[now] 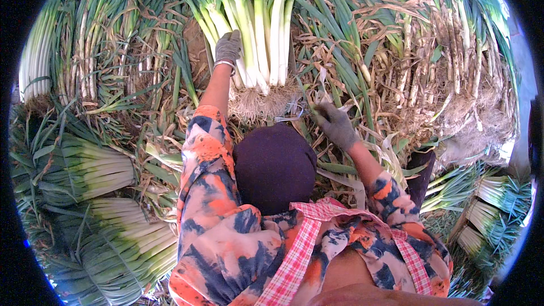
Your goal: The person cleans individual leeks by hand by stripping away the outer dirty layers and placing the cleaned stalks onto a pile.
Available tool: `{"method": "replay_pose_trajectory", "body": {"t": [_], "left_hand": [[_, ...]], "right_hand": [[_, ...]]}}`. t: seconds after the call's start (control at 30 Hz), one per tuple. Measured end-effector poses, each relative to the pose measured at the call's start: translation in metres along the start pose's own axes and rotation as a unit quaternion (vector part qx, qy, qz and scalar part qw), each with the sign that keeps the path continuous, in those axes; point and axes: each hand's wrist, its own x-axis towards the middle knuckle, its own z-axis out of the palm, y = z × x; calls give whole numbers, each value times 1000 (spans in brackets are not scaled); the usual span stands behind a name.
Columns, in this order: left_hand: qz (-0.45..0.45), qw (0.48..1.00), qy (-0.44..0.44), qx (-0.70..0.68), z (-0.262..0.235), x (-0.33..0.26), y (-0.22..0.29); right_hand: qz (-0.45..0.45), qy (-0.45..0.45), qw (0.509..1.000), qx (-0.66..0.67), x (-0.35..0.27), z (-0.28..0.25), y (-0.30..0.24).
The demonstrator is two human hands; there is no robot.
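Note:
My left hand (228,45), in a grey glove with a bracelet at the wrist, reaches forward and grips the white stalks of an upright bunch of cleaned leeks (266,34). Their pale roots (255,102) hang at the bunch's near end. My right hand (334,124), also in a grey glove, is closed with its fingertips pinching a thin green leaf (309,101) beside those roots. A small pale metallic object (290,114) lies just left of that hand; what it is cannot be made out. A dark head covering (275,164) hides the ground between my arms.
Uncleaned leeks with dry brown leaves (430,51) are piled at the right. Tied bundles of trimmed leeks lie at the left (96,170), lower left (130,243) and lower right (487,209). More green bunches (96,39) stand at the upper left, and loose trimmings (164,130) cover the ground.

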Motion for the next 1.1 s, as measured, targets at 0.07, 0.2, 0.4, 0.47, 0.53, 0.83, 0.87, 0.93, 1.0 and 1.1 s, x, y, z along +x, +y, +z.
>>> {"method": "replay_pose_trajectory", "body": {"t": [0.07, 0.2, 0.4, 0.47, 0.53, 0.83, 0.87, 0.93, 1.0, 1.1], "left_hand": [[-4, 999, 18, 27, -6, 2, -4], [61, 986, 72, 138, -5, 20, -16], [118, 980, 52, 150, -6, 21, -10], [178, 972, 93, 118, -22, 38, -26], [110, 993, 38, -3, -27, 33, -12], [165, 966, -17, 197, -21, 36, 15], [194, 929, 15, 314, -15, 38, 15], [203, 875, 25, 438, -6, 38, 22], [164, 872, -1, 461, -12, 38, 34], [145, 894, 6, 424, -3, 65, 28]], "right_hand": [[-18, -8, 1000, -13, 41, 7, -31], [-54, 37, 998, -23, 130, 53, -63], [53, 8, 982, -179, 206, 106, -76], [34, 55, 984, -166, 210, 121, -62], [-42, 125, 990, -44, 206, 103, -48], [-148, 159, 959, 183, 191, 19, -80], [-160, 165, 956, 182, 194, 18, -80], [-177, 166, 948, 205, 192, 16, -87], [-210, 163, 936, 230, 187, 12, -101], [-203, 184, 923, 270, 176, 10, -122]]}}
